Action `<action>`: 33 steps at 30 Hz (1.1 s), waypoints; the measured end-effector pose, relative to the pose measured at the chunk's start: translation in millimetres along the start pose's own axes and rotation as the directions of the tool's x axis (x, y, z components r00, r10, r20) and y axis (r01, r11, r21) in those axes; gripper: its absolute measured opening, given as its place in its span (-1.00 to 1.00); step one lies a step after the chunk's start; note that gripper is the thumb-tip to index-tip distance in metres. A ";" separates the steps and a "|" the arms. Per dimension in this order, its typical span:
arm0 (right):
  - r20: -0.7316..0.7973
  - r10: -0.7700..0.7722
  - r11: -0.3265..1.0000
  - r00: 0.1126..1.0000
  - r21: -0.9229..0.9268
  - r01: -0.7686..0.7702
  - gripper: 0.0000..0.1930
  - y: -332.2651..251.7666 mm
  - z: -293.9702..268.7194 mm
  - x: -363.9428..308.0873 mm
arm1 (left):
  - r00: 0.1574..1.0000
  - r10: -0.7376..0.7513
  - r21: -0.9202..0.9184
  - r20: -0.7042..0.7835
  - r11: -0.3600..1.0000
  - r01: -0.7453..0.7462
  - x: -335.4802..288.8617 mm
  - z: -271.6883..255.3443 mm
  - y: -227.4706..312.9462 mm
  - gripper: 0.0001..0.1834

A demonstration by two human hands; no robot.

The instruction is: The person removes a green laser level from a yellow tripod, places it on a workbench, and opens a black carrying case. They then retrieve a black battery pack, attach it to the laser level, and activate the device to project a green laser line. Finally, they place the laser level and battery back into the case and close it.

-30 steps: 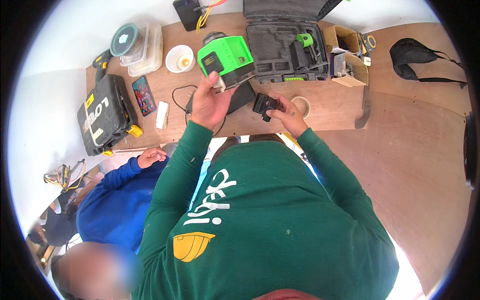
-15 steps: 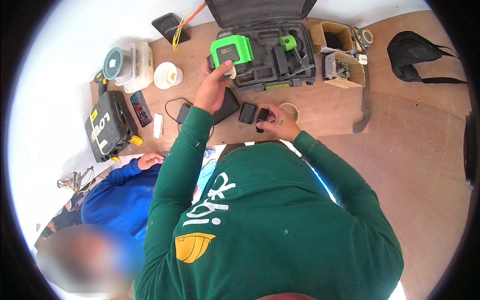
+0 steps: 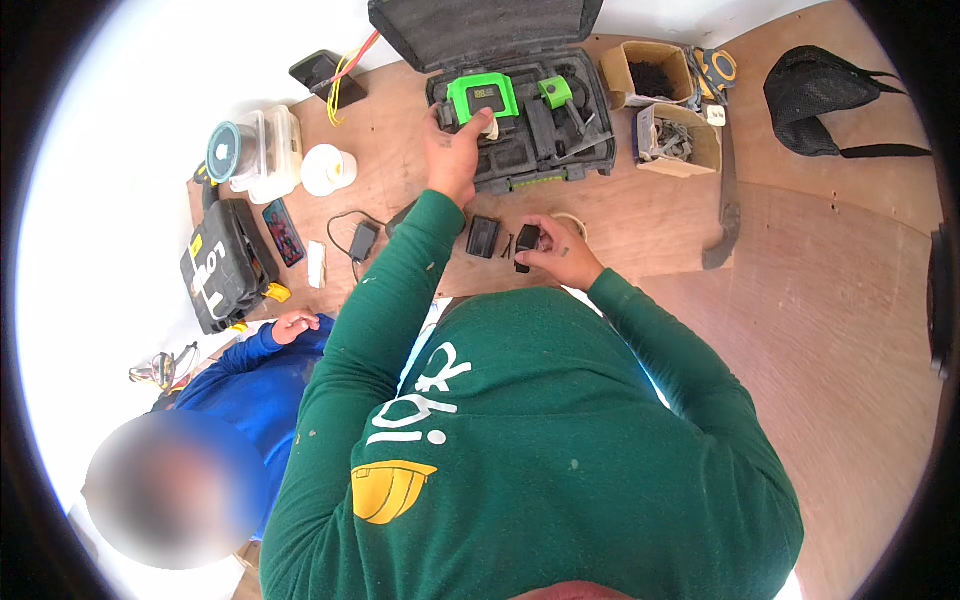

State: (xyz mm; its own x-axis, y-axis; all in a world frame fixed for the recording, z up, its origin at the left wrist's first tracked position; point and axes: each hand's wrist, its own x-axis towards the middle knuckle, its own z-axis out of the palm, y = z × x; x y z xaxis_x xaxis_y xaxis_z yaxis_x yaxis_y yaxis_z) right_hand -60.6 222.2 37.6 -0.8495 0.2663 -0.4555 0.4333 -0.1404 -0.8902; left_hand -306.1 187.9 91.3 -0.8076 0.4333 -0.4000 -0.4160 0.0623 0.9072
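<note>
My left hand [image 3: 455,158] grips a green and black laser level [image 3: 484,94], thumb on its near side. The laser level is over the left part of an open black case [image 3: 496,168]; I cannot tell whether it rests in the foam. A green-topped mount [image 3: 554,93] lies in the case's right part. Near the table's front edge, my right hand [image 3: 565,255] pinches a small black block [image 3: 525,246]. Left of that block lies a black, rectangular battery-like piece [image 3: 483,237], with thin dark bits [image 3: 507,246] between them.
Two open cardboard boxes [image 3: 678,142] of small parts stand right of the case. A charger [image 3: 363,241], phone [image 3: 284,232], white cup [image 3: 328,170], clear containers [image 3: 281,155] and black tool case [image 3: 230,265] are at left. A person's blue sleeve [image 3: 240,355] is beside me.
My left hand has carried the laser level away from me and rightward, further over the case. My right hand keeps the black block near the same spot. The view has shifted slightly.
</note>
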 end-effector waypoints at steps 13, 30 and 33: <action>-0.025 0.027 0.978 0.999 0.209 -0.022 -0.31 -2.4 -27.0 -2.6 | 0.983 0.151 -0.047 0.105 0.988 -0.147 -36.1 -108.8 129.4 -0.38; 0.013 0.037 0.968 0.999 0.247 -0.039 -0.32 1.1 -17.2 -3.0 | 0.546 -0.393 0.669 0.740 0.351 -0.655 96.7 -10.7 132.7 -0.19; -0.025 0.043 0.974 0.999 0.223 -0.036 -0.32 4.2 -19.2 -10.6 | 0.431 -0.524 0.651 0.734 0.365 -0.665 114.6 6.9 120.9 -0.17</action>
State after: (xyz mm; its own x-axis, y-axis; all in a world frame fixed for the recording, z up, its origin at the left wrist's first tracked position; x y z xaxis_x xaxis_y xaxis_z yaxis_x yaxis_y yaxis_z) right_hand -43.9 237.0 38.5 -0.8223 0.2840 -0.4931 0.3857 -0.3591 -0.8499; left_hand -446.1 251.3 156.0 0.1767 0.8144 -0.5527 0.6579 0.3199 0.6817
